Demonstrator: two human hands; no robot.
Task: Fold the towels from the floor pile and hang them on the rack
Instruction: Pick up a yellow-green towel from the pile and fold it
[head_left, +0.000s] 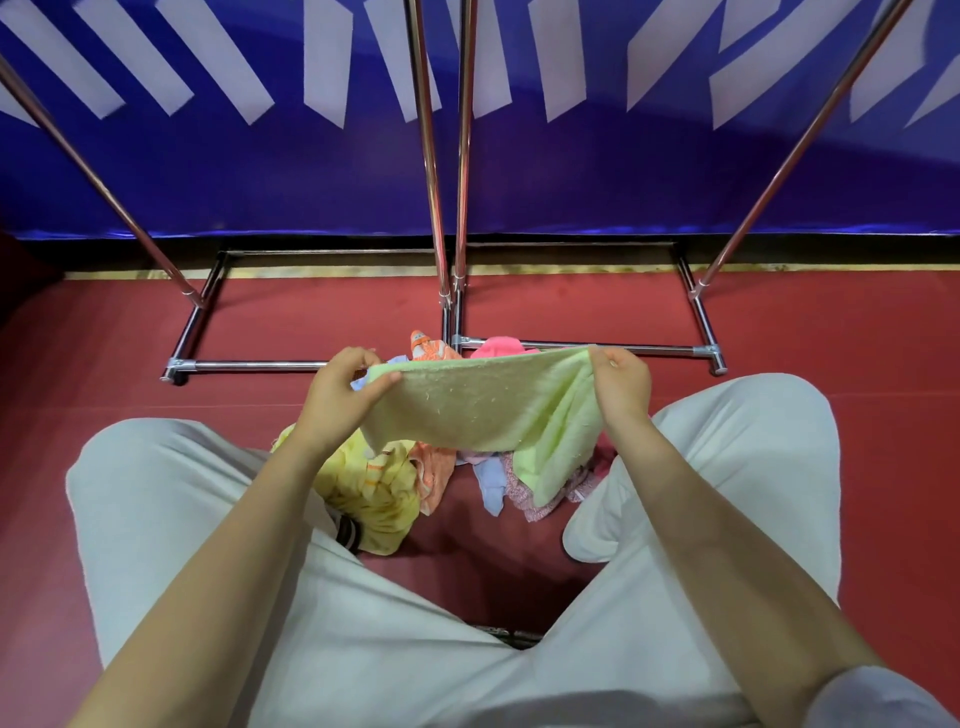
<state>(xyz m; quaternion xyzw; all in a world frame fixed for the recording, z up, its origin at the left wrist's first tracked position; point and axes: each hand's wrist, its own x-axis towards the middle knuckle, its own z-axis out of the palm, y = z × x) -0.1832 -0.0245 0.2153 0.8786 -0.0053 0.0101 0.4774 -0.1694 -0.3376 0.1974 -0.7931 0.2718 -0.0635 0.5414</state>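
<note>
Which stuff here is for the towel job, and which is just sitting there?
For the job:
green towel, held by left hand and right hand
towel pile on the floor
racks

Just there:
blue banner
red floor

Towel (483, 402) btwn hands, above floor pile (395, 483), rack (447, 208) behind
</note>
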